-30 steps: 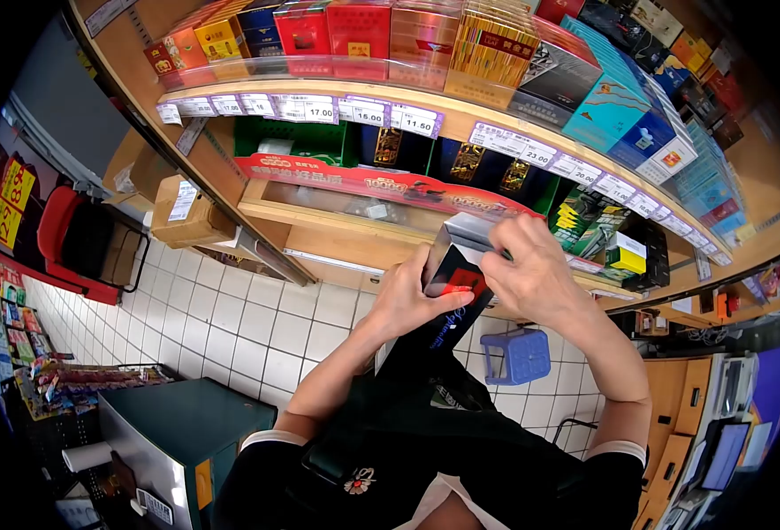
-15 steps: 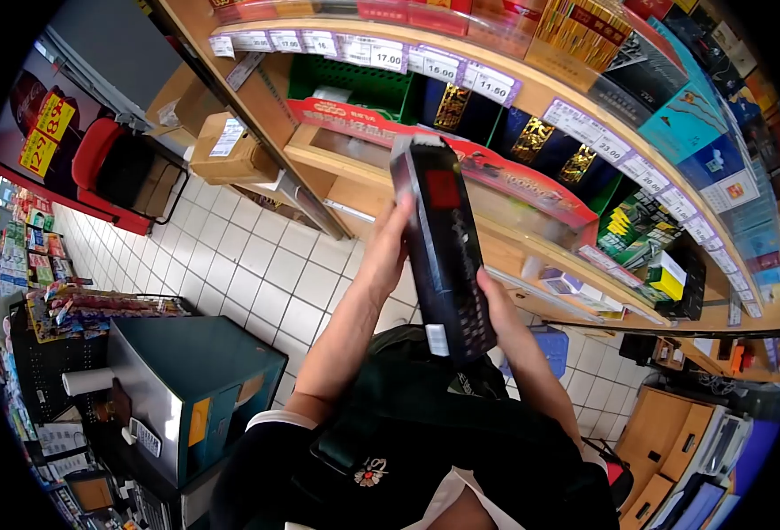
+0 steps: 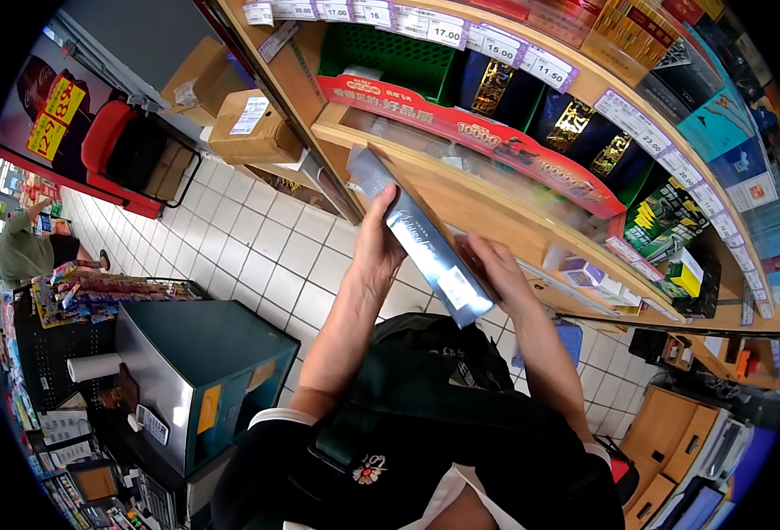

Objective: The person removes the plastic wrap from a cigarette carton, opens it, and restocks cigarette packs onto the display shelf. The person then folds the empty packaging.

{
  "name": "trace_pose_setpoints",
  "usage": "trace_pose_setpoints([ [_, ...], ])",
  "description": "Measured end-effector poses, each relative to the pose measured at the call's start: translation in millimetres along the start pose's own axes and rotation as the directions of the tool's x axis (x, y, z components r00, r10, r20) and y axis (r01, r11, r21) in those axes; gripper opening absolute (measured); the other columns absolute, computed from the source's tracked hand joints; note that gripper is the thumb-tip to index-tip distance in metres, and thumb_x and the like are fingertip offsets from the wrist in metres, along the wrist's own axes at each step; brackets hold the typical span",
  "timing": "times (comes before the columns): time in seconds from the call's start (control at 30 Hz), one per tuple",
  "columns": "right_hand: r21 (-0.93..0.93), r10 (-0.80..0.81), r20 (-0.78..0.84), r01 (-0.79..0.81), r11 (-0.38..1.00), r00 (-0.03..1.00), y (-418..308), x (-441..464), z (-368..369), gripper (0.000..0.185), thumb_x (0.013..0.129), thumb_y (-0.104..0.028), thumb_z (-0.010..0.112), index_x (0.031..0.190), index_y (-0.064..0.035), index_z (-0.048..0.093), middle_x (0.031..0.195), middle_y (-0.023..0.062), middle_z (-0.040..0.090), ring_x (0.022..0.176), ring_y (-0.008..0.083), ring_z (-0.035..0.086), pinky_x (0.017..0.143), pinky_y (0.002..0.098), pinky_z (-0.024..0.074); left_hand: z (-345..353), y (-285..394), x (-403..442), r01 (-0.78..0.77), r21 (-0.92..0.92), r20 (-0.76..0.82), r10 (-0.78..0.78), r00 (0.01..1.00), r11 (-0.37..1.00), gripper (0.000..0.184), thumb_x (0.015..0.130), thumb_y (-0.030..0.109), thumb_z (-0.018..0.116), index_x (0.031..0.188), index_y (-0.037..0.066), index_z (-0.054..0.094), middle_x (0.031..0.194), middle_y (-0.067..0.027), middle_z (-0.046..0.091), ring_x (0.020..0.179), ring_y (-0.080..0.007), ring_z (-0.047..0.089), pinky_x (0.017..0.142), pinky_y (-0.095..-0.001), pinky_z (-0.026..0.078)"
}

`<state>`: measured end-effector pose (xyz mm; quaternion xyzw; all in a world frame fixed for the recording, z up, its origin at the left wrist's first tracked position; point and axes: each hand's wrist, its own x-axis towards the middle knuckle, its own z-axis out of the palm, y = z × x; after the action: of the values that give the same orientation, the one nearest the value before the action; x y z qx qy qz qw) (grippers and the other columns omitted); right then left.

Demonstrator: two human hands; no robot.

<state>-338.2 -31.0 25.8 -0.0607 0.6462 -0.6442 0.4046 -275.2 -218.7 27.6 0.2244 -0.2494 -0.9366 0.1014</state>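
Observation:
A long dark carton point(image 3: 425, 243) lies slanted between my hands in front of the shelves, its shiny bluish side with script and a white label facing up. My left hand point(image 3: 377, 237) is wrapped round its upper left part, the thumb on top. Along the lower right edge, my right hand point(image 3: 496, 269) rests with its fingers partly hidden behind the carton. Just beyond the carton is a shelf with a red printed strip point(image 3: 474, 132), green baskets point(image 3: 390, 55) and dark blue boxes with gold patterns point(image 3: 493, 87).
Cardboard boxes point(image 3: 253, 128) stand left of the shelves, near a red and black chair point(image 3: 133, 150). A dark green cabinet point(image 3: 209, 344) is at lower left. A blue stool point(image 3: 566, 340) is behind my right forearm. Another person point(image 3: 23, 252) is at far left.
The carton has turned so its shiny, labelled side faces up, and it slants more to the right. The view has shifted, and another person has come into sight at far left.

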Motion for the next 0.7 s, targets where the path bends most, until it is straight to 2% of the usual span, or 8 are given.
trace_pose_setpoints([
  [0.1, -0.022, -0.237, 0.030, 0.238, 0.971, 0.971, -25.3, -26.5, -0.4, 0.043, 0.096, -0.035, 0.048, 0.114, 0.0028, 0.057, 0.106, 0.0099, 0.062, 0.096, 0.0150, 0.057, 0.083, 0.0259, 0.0447, -13.0, 0.9, 5.8, -0.051, -0.056, -0.057, 0.048, 0.997, 0.997, 0.055, 0.082, 0.043, 0.064, 0.119, 0.006, 0.049, 0.104, -0.0085, 0.061, 0.093, -0.0242, 0.060, 0.082, -0.0445, 0.050],
  [0.17, 0.007, -0.317, 0.054, 0.317, 0.948, 0.947, -25.6, -37.1, 3.3, 0.033, 0.095, -0.022, 0.051, 0.118, 0.0022, 0.055, 0.113, 0.0112, 0.059, 0.106, 0.0166, 0.054, 0.087, 0.0289, 0.0443, -26.7, 1.0, 10.5, -0.020, -0.077, -0.030, 0.017, 0.999, 0.997, 0.058, 0.082, 0.048, 0.061, 0.122, 0.006, 0.049, 0.109, -0.0104, 0.060, 0.099, -0.0266, 0.059, 0.087, -0.0479, 0.047],
  [0.23, -0.047, -0.548, 0.065, 0.552, 0.833, 0.834, -25.6, -44.6, 14.5, 0.032, 0.090, -0.010, 0.058, 0.120, 0.0005, 0.054, 0.122, 0.0120, 0.054, 0.112, 0.0176, 0.051, 0.090, 0.0306, 0.0435, -31.6, -1.4, 11.2, 0.001, -0.219, 0.009, 0.001, 1.000, 0.976, 0.063, 0.084, 0.052, 0.055, 0.125, 0.005, 0.047, 0.117, -0.0138, 0.058, 0.107, -0.0302, 0.056, 0.092, -0.0503, 0.044],
  [0.27, -0.058, -0.543, 0.083, 0.548, 0.834, 0.836, -21.9, -42.8, 15.6, 0.038, 0.084, -0.001, 0.062, 0.121, 0.0008, 0.053, 0.125, 0.0110, 0.051, 0.111, 0.0175, 0.051, 0.091, 0.0313, 0.0432, -26.9, -4.6, 9.3, -0.038, -0.203, -0.030, 0.033, 0.999, 0.978, 0.065, 0.085, 0.053, 0.051, 0.128, 0.005, 0.045, 0.126, -0.0159, 0.053, 0.115, -0.0333, 0.050, 0.097, -0.0520, 0.040],
  [0.37, -0.050, -0.608, 0.071, 0.611, 0.790, 0.791, -20.4, -38.7, 22.8, 0.039, 0.083, -0.001, 0.063, 0.121, 0.0012, 0.053, 0.120, 0.0097, 0.053, 0.109, 0.0178, 0.052, 0.092, 0.0322, 0.0431, -26.7, -14.2, 6.2, -0.006, -0.178, -0.028, 0.001, 1.000, 0.984, 0.069, 0.086, 0.057, 0.047, 0.130, 0.004, 0.042, 0.131, -0.0157, 0.049, 0.119, -0.0343, 0.047, 0.100, -0.0523, 0.037],
  [0.53, -0.070, -0.627, 0.027, 0.627, 0.776, 0.778, -24.2, -38.7, 22.2, 0.041, 0.082, 0.001, 0.064, 0.121, 0.0009, 0.053, 0.118, 0.0094, 0.054, 0.107, 0.0181, 0.053, 0.092, 0.0321, 0.0433, -40.6, -28.6, 12.2, 0.257, -0.328, 0.044, -0.258, 0.965, 0.909, 0.070, 0.088, 0.064, 0.033, 0.134, 0.012, 0.039, 0.128, -0.0141, 0.049, 0.117, -0.0322, 0.048, 0.095, -0.0509, 0.042],
  [0.63, -0.069, -0.608, -0.021, 0.606, 0.793, 0.793, -25.5, -42.4, 22.6, 0.042, 0.081, -0.001, 0.065, 0.121, 0.0007, 0.053, 0.117, 0.0096, 0.054, 0.107, 0.0180, 0.053, 0.092, 0.0329, 0.0434, -28.0, -29.5, 8.0, 0.247, -0.256, -0.023, -0.262, 0.965, 0.935, 0.075, 0.087, 0.067, 0.032, 0.136, 0.010, 0.037, 0.131, -0.0173, 0.045, 0.118, -0.0346, 0.046, 0.094, -0.0520, 0.042],
  [0.7, -0.216, -0.697, -0.024, 0.677, 0.704, 0.717, -29.4, -47.1, 25.7, 0.046, 0.080, -0.003, 0.067, 0.123, 0.0007, 0.051, 0.116, 0.0099, 0.054, 0.105, 0.0189, 0.054, 0.091, 0.0344, 0.0444, -31.5, -31.3, 10.1, 0.249, -0.224, -0.026, -0.261, 0.965, 0.942, 0.077, 0.085, 0.068, 0.037, 0.133, 0.008, 0.037, 0.129, -0.0179, 0.044, 0.117, -0.0352, 0.046, 0.093, -0.0528, 0.042],
])
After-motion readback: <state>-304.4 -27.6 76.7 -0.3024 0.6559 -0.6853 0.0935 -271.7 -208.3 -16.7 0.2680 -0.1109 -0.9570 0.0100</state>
